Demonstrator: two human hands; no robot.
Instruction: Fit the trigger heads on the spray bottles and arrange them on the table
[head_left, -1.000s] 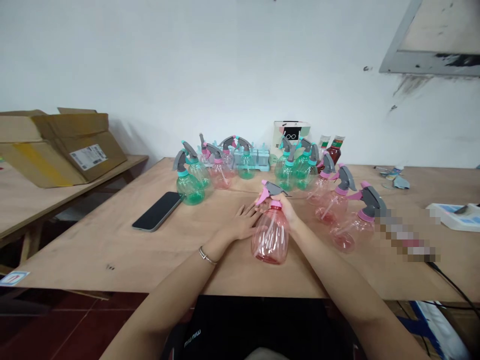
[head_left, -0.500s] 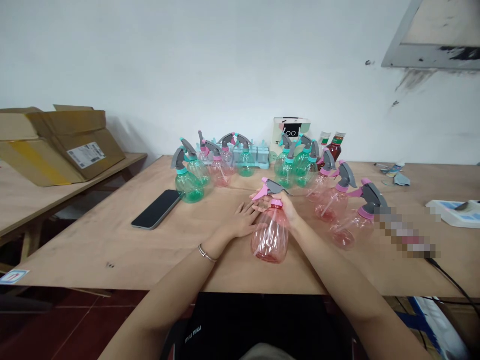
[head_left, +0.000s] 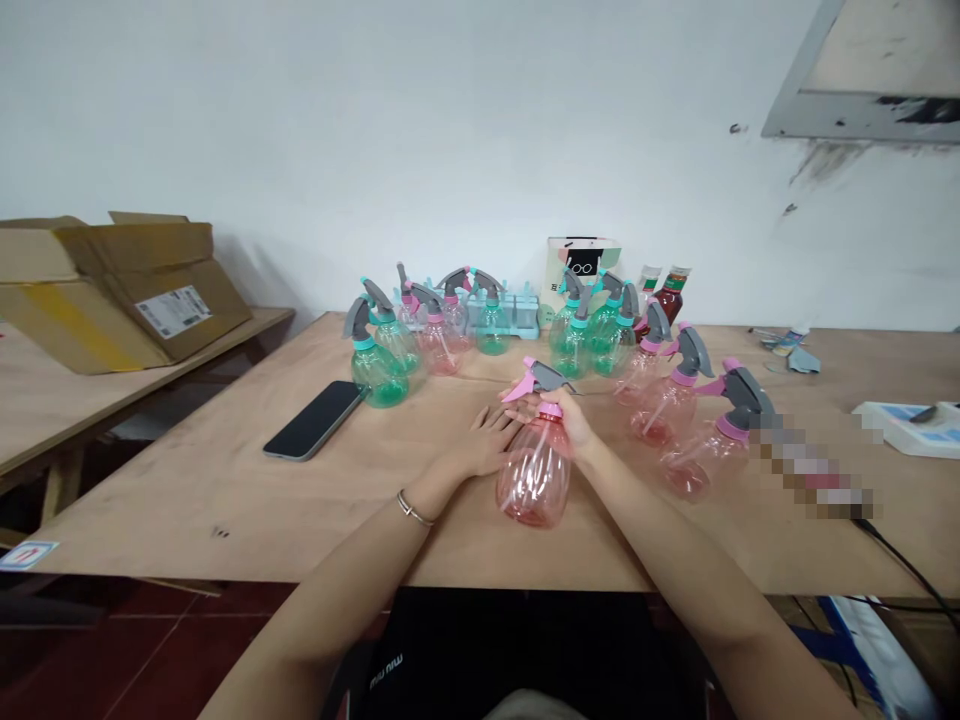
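A clear pink spray bottle point(head_left: 534, 480) with a pink collar and a grey and pink trigger head is in front of me, leaning slightly. My right hand point(head_left: 574, 425) is closed around its neck, just beneath the head. My left hand point(head_left: 487, 443) lies flat on the table to the left of the bottle, fingers stretched out and partly hidden behind it. To the right stand more pink spray bottles, the nearest point(head_left: 705, 460) tilted. Green spray bottles point(head_left: 386, 375) and pink ones are grouped at the back left, with several green ones point(head_left: 574, 345) at the back middle.
A black phone point(head_left: 315, 418) lies on the wooden table point(head_left: 225, 480) at left. Behind are a light blue rack point(head_left: 517, 315), a printed box point(head_left: 559, 270) and dark red bottles point(head_left: 670, 297). A white device point(head_left: 900, 430) sits at right; a cardboard box point(head_left: 142, 290) occupies the left table.
The bottle in my right hand has shifted slightly left, its base swinging left so that it leans more. My left hand stays in place on the table.
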